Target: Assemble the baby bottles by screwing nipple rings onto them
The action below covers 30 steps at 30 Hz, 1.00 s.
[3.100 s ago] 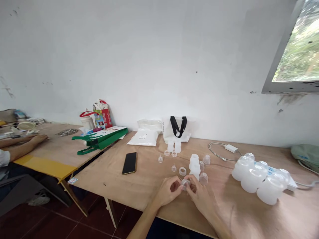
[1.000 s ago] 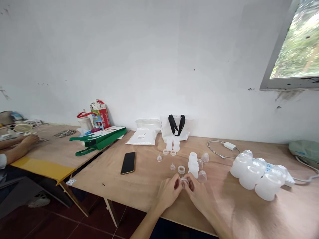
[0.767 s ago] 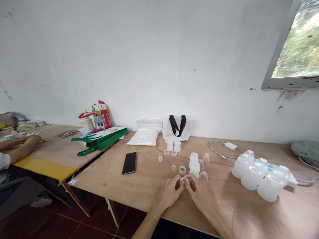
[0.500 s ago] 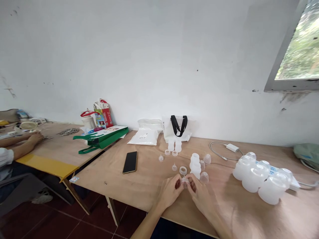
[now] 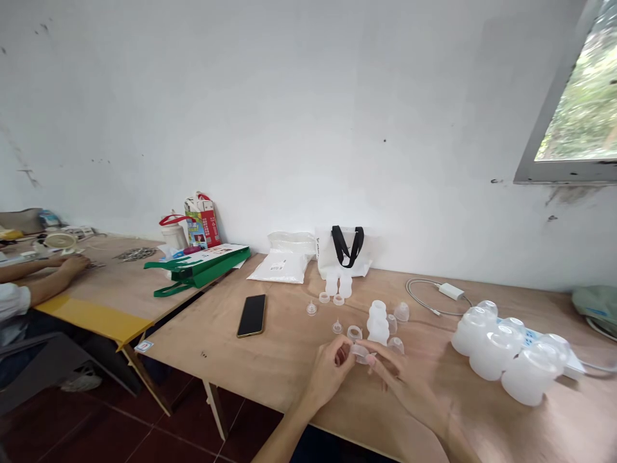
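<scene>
The wooden tabletop spreads across the lower middle and right of the frame. A dark phone lies left of centre; a white packet and a black-handled bag sit along the back edge. Below centre stand clear nipples, rings, domes and frosted bottles; at lower right, wide containers, a power strip and a charger.

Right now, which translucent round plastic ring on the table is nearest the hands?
The translucent round plastic ring just beyond the left hand. The other two rings sit side by side farther back, before the frosted white containers.
</scene>
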Each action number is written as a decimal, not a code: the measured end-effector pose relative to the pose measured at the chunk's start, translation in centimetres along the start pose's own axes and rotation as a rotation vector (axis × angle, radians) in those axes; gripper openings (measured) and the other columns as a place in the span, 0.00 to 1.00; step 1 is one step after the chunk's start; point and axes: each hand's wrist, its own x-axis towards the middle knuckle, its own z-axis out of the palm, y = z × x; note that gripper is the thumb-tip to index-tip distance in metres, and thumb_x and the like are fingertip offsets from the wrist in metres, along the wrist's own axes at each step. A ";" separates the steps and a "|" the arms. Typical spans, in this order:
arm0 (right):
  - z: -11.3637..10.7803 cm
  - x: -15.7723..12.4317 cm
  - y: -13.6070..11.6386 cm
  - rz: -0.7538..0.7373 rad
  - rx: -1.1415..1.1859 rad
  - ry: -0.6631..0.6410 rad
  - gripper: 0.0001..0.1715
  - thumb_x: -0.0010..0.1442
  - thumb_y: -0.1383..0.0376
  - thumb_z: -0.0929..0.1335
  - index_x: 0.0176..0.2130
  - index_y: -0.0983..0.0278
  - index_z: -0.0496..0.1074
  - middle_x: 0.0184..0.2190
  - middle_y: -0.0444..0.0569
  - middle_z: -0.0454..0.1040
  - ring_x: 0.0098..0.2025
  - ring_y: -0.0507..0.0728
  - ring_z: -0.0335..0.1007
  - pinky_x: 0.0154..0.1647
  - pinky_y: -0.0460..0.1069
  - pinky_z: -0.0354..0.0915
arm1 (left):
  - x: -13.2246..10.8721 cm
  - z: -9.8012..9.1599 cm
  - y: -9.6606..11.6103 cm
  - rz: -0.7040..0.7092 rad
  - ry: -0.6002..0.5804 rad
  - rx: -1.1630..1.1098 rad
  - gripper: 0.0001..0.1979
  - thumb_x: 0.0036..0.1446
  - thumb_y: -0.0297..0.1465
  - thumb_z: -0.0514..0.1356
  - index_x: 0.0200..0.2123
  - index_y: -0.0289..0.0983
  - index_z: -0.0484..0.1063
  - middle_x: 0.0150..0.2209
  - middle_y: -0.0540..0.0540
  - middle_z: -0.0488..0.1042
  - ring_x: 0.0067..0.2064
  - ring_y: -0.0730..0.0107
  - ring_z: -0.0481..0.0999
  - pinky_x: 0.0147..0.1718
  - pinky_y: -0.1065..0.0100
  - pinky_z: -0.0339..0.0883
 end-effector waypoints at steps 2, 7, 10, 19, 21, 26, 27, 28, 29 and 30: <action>-0.6 0.0 -0.3 0.043 0.083 -0.075 0.28 0.72 0.45 0.61 0.63 0.50 0.73 0.58 0.49 0.77 0.46 0.60 0.78 0.30 0.48 0.74 | 0.0 -0.1 0.2 0.005 -0.017 0.006 0.09 0.63 0.35 0.60 0.36 0.37 0.76 0.26 0.54 0.68 0.28 0.75 0.64 0.31 0.73 0.58; -2.5 0.4 -0.2 0.042 0.124 0.028 0.27 0.65 0.43 0.68 0.54 0.54 0.81 0.53 0.52 0.81 0.43 0.61 0.79 0.35 0.50 0.77 | -0.3 0.3 0.0 -0.008 -0.117 0.034 0.17 0.63 0.39 0.64 0.54 0.41 0.74 0.37 0.51 0.76 0.34 0.72 0.71 0.35 0.72 0.64; -4.2 0.7 1.3 0.024 0.112 0.340 0.32 0.64 0.43 0.69 0.58 0.57 0.78 0.49 0.53 0.82 0.39 0.60 0.80 0.42 0.54 0.78 | -0.4 0.8 -0.6 -0.025 -0.131 0.067 0.22 0.63 0.38 0.63 0.59 0.44 0.70 0.47 0.48 0.76 0.41 0.69 0.74 0.40 0.69 0.68; -4.8 1.5 3.9 0.102 0.089 0.242 0.38 0.65 0.42 0.67 0.67 0.54 0.68 0.61 0.55 0.75 0.57 0.64 0.76 0.54 0.56 0.76 | -0.7 1.8 -1.5 0.025 -0.190 0.084 0.29 0.66 0.37 0.61 0.67 0.45 0.61 0.72 0.41 0.55 0.72 0.54 0.58 0.70 0.52 0.55; -4.3 1.6 3.9 0.100 0.075 0.217 0.38 0.65 0.42 0.67 0.68 0.52 0.66 0.64 0.53 0.72 0.59 0.63 0.75 0.57 0.57 0.74 | -0.7 1.8 -1.5 0.028 -0.184 0.085 0.33 0.66 0.39 0.61 0.71 0.45 0.56 0.75 0.41 0.48 0.76 0.53 0.49 0.73 0.49 0.49; -3.2 1.5 3.1 0.054 0.047 0.137 0.36 0.67 0.43 0.67 0.69 0.49 0.64 0.68 0.50 0.66 0.60 0.62 0.73 0.61 0.59 0.71 | -0.7 1.8 -2.1 0.007 -0.177 0.070 0.41 0.68 0.46 0.58 0.77 0.45 0.43 0.77 0.41 0.41 0.77 0.51 0.42 0.74 0.44 0.42; -2.9 1.5 2.8 0.045 0.036 0.120 0.35 0.67 0.44 0.66 0.68 0.49 0.65 0.68 0.50 0.67 0.59 0.62 0.74 0.61 0.59 0.71 | -0.7 1.8 -2.3 0.006 -0.185 0.061 0.41 0.69 0.46 0.57 0.77 0.46 0.41 0.77 0.42 0.41 0.78 0.52 0.41 0.74 0.44 0.41; -2.7 1.5 2.5 0.036 0.026 0.107 0.34 0.68 0.44 0.66 0.68 0.49 0.66 0.68 0.50 0.67 0.59 0.62 0.74 0.60 0.59 0.71 | -0.7 1.8 -2.5 0.008 -0.188 0.053 0.40 0.70 0.46 0.56 0.77 0.46 0.41 0.77 0.42 0.41 0.78 0.52 0.41 0.75 0.44 0.41; -2.5 1.4 2.1 0.026 0.018 0.100 0.33 0.68 0.44 0.66 0.67 0.49 0.67 0.68 0.50 0.68 0.58 0.62 0.74 0.60 0.59 0.72 | -0.6 1.8 -2.7 0.010 -0.184 0.046 0.40 0.70 0.46 0.55 0.77 0.46 0.41 0.77 0.42 0.42 0.77 0.53 0.42 0.75 0.45 0.41; -2.3 1.5 1.9 0.017 0.012 0.100 0.31 0.68 0.45 0.66 0.66 0.49 0.68 0.68 0.50 0.68 0.58 0.62 0.75 0.59 0.58 0.72 | -0.6 1.8 -2.8 0.014 -0.174 0.040 0.38 0.71 0.46 0.55 0.77 0.46 0.42 0.77 0.42 0.44 0.77 0.53 0.44 0.74 0.45 0.42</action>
